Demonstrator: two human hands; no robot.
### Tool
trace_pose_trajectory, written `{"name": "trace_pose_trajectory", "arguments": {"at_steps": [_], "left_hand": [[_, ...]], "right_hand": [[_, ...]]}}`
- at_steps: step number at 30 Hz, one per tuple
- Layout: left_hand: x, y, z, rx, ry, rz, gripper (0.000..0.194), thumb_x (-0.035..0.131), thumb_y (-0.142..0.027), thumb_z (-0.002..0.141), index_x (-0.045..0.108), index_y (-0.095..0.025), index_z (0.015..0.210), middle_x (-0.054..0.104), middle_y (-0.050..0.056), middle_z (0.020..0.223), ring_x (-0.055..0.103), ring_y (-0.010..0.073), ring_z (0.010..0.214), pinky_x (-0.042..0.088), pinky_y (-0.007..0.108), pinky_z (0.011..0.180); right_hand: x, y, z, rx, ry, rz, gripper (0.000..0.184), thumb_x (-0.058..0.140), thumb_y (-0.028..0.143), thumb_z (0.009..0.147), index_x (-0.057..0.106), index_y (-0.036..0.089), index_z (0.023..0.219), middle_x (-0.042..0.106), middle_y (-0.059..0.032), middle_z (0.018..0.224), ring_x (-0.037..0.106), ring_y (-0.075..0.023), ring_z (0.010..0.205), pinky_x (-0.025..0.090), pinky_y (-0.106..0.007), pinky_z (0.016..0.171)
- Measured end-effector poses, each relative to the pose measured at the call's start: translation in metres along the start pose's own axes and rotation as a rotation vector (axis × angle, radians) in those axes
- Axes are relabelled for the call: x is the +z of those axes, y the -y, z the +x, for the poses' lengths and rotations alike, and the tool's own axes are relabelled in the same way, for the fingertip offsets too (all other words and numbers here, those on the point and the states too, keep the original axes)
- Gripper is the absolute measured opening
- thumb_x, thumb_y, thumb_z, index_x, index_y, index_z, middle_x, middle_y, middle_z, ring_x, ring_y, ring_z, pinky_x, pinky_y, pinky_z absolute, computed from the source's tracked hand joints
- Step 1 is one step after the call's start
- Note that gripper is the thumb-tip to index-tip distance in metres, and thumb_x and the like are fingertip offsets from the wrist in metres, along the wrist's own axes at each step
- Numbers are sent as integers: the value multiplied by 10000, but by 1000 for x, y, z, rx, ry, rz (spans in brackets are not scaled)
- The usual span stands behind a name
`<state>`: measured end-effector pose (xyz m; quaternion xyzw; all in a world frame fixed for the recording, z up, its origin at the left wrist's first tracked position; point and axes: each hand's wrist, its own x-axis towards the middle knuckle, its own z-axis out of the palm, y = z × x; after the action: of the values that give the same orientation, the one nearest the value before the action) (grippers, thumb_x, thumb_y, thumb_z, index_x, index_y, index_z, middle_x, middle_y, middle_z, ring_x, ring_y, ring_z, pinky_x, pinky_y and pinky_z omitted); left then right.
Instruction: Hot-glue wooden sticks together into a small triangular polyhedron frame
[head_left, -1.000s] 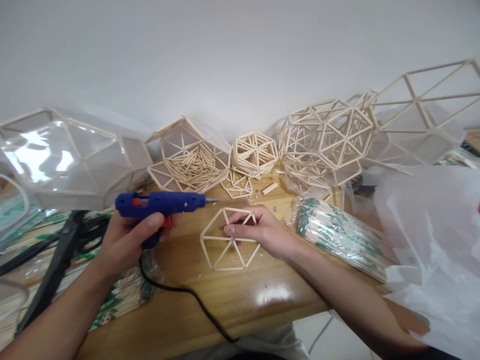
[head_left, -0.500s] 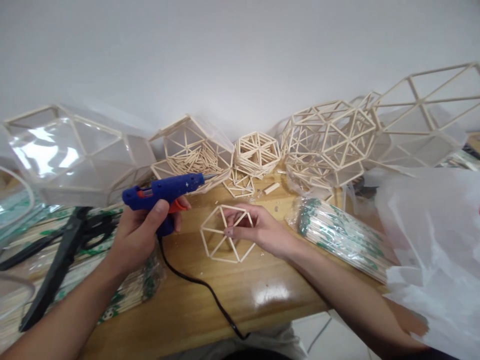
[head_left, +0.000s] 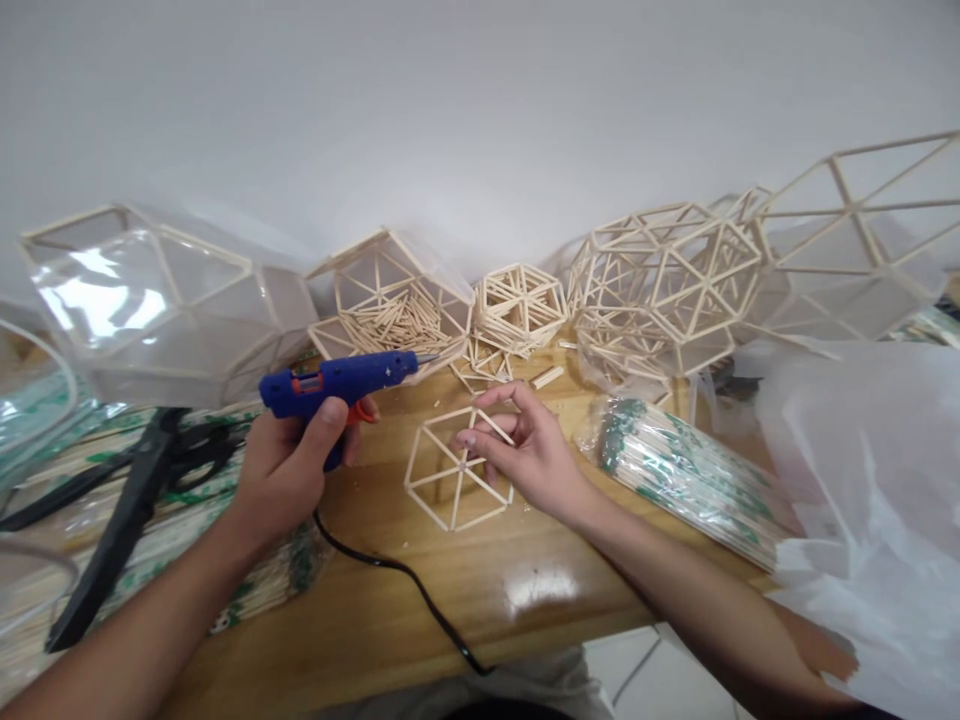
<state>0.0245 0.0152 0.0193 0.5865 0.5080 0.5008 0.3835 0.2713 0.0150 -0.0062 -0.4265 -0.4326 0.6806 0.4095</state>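
My left hand is closed round the grip of a blue glue gun with an orange trigger; its nozzle points right, held above the wooden table. My right hand holds a hexagonal frame of thin wooden sticks, lifted and tilted off the table, with the thumb and fingers pinching its right side and middle spokes. The gun's nozzle is a short way up and left of the frame, not touching it.
Along the wall stand stick-built polyhedra: a plastic-covered one, one holding loose sticks, a small one and bigger open frames. A bundle of wrapped sticks lies right. Black scissors lie left. White plastic covers the right edge.
My right hand has lifted and tilted the hexagon frame, which lay flat a second ago. The glue gun rose and moved slightly right.
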Motion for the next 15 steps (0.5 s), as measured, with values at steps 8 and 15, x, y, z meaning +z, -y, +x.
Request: {"name": "trace_pose_trajectory", "arguments": {"at_steps": [8,15], "left_hand": [[-2,8,-4,8,-4,34,467,664,-610,986,758,-173,850,715,43,696,567,130,499,434,279,497],[-6,19,-9,34,50,111,433,655,-569,994,796,-175,880,619,15,572,558,153,503,435,279,490]], "right_hand": [[0,-3,0,-27,-17,-4,564,976,514,742,562,263,1032,796,23,788,611,-109,502,485,-225,460],[-2,-6,0,-28,-8,-25,538,973,522,748,562,256,972,808,2,793,649,-133,550,511,-235,476]]}}
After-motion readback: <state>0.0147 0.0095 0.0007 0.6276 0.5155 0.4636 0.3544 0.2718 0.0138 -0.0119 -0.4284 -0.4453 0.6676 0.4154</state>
